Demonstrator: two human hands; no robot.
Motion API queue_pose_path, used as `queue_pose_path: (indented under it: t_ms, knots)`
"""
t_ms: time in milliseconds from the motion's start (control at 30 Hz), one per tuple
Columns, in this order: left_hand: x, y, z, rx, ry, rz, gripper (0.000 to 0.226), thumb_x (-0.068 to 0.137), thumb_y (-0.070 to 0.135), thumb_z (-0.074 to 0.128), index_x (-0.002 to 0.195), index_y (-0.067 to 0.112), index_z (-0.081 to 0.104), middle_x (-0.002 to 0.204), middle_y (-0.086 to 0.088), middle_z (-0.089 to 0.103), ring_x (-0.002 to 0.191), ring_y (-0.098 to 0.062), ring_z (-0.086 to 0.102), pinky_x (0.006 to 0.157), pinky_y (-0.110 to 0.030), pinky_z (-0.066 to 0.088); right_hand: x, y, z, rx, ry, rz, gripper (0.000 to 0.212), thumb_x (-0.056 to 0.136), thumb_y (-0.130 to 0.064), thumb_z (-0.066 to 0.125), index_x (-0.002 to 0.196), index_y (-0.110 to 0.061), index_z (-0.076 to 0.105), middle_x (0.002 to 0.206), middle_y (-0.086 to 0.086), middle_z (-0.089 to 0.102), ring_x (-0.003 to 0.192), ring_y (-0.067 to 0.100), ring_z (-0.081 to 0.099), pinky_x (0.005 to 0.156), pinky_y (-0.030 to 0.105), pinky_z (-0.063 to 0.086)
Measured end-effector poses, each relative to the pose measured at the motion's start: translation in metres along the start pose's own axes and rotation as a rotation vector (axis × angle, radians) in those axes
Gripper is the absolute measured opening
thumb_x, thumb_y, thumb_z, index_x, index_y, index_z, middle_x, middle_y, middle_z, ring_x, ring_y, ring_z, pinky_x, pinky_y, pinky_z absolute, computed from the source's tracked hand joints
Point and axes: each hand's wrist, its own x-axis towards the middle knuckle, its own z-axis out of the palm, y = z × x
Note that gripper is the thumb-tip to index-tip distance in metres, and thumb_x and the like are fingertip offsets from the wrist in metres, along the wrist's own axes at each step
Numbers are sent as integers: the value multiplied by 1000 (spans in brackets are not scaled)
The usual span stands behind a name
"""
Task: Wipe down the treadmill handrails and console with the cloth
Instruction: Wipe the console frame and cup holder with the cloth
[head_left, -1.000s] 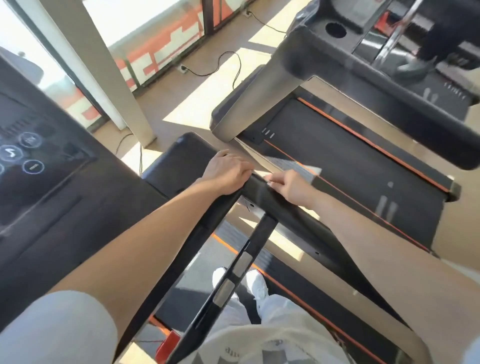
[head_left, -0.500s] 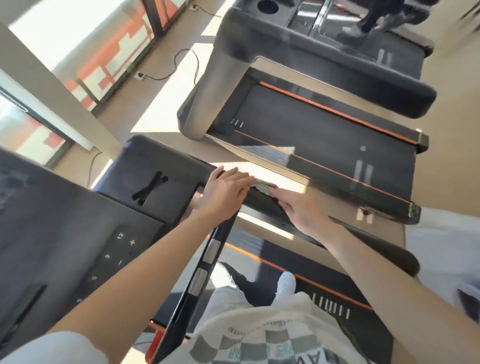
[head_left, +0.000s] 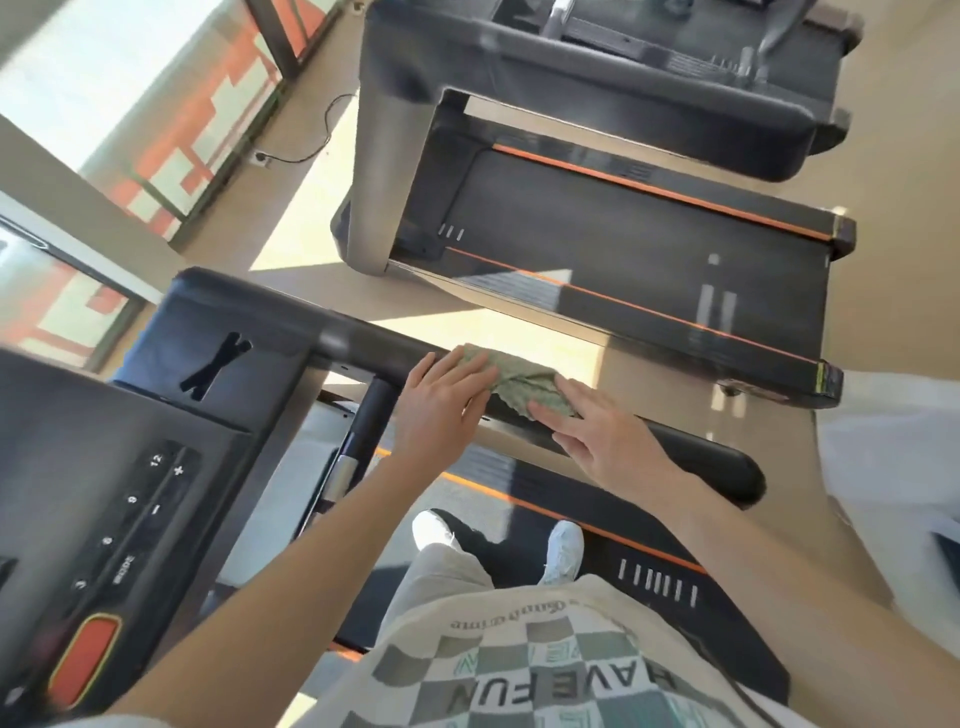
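pressing cloth (head_left: 521, 378) on handrail (head_left: 680, 457), left hand (head_left: 439, 402) and right hand (head_left: 597, 439) flat, grip released, second treadmill (head_left: 623, 270) beyond, console (head_left: 104, 457) near

Console (head_left: 62, 441), button strip (head_left: 140, 525) by my left arm: read 12, 9, 6, 3 running down it, plus and minus signs alongside, word MODE near lower end. My shirt (head_left: 545, 670): HAVE FUN in block capitals, upside down from where I looked. Script line above it was too small and curled; couldn't make it out.
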Motion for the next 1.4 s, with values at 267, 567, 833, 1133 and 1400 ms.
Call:
queue_pose_path:
  t_ms: [267,567,833,1133,1400]
  knots:
    - [14,45,-17,-74,7,-186,20,101,24,63,115,23,76,79,14,66,78,-18,64,63,-31,46,-42,34,-7,139,56,7,36,94,-24,67,130,-33,68,153,12,48,137,36,51,110,50,45]
    - [47,60,3,176,88,-267,30,90,14,68,119,21,72,116,-2,71,107,-31,60,87,-44,45,-60,51,-18,296,132,75,18,86,-15,75,99,-25,82,140,6,62,131,27,56,108,47,48]
    - [7,80,31,79,-168,140,41,94,41,62,129,22,68,129,2,67,120,-22,58,98,-44,48,-49,33,-16,329,274,201,33,86,-21,79,116,-10,72,126,6,69,118,22,63,104,37,49]
    - [16,87,46,167,-324,185,51,104,52,41,145,25,56,146,4,58,137,-22,50,115,-43,35,-54,41,1,169,165,248,64,88,-39,76,143,-13,56,139,4,63,124,24,60,106,42,50]
    - [30,144,73,152,-390,288,54,104,53,34,139,23,61,134,4,67,121,-19,61,107,-40,43,-106,86,-10,283,114,395,67,86,-51,73,145,-24,54,141,-5,60,126,18,57,106,41,49]
